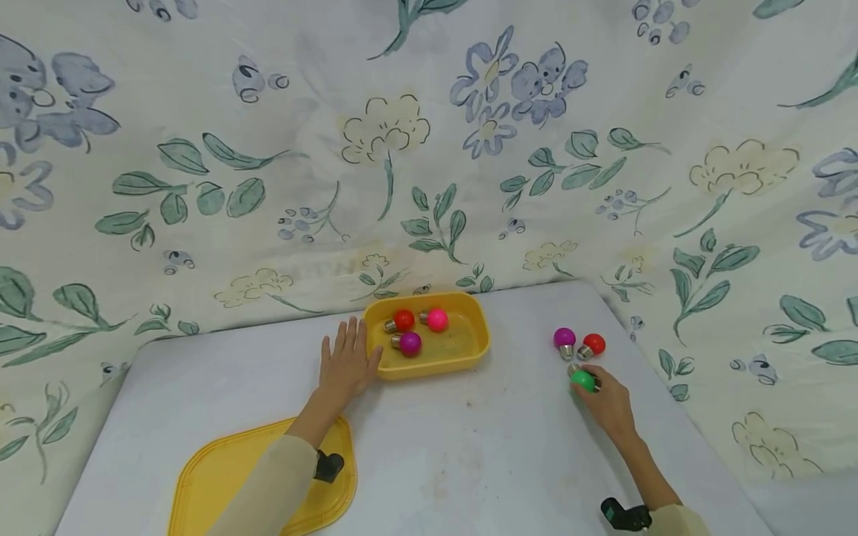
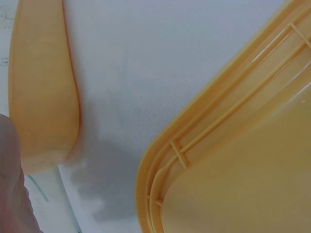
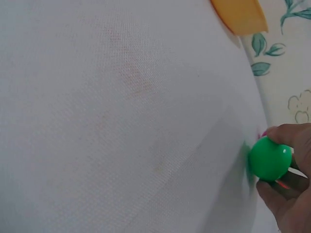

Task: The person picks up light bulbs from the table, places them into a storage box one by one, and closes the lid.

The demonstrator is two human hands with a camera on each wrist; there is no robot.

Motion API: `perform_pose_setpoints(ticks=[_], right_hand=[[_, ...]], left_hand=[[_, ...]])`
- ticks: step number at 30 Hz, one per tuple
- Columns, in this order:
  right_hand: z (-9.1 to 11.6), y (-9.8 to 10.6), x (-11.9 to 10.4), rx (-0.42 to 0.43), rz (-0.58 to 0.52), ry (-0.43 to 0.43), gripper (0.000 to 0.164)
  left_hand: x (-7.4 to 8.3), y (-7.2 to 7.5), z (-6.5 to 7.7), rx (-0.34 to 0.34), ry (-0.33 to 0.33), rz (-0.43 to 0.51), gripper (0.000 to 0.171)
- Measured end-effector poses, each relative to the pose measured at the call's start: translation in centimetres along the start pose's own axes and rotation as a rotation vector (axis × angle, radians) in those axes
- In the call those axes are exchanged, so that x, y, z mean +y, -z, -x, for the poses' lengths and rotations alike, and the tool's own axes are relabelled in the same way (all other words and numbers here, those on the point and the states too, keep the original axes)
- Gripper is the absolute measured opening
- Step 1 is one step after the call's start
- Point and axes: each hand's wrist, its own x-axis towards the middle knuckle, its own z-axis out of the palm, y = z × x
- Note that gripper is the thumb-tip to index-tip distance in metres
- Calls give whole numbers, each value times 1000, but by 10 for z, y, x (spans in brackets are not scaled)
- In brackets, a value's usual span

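My right hand (image 1: pixel 608 402) pinches a green light bulb (image 1: pixel 582 380) between thumb and fingers at the table's right side; the right wrist view shows the round green bulb (image 3: pixel 270 158) close over the white surface. Just beyond it lie a purple bulb (image 1: pixel 564 339) and a red bulb (image 1: pixel 593 343). With fingers straight, my left hand (image 1: pixel 347 365) rests against the left end of a yellow tub (image 1: pixel 429 366). Inside the tub are a red bulb (image 1: pixel 404 321), a pink bulb (image 1: pixel 438 320) and a purple bulb (image 1: pixel 410 343).
A flat yellow lid (image 1: pixel 221 476) lies at the front left, under my left forearm. The white table (image 1: pixel 462 447) backs onto a flower-printed cloth (image 1: pixel 429 149), which also runs along the right side.
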Motion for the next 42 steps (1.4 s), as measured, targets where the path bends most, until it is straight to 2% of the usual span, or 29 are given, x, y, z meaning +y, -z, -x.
perform_pose_setpoints(ticks=[7,16,30,42], right_hand=[[5,-1,2,0,-44,-31,45],[6,0,-12,-26,-72,57,47],[-7,-7,-66,-17,-162,270,49],[-32,-28,-119,-96,-146,268,50]], left_hand=[[-2,-2,-1,1,-10,2,73],[-3,-2,-1,9,-6,-16,73],[-3,-4,-1,7,-5,-8,73],[-1,-1,1,-2,5,-1,74]])
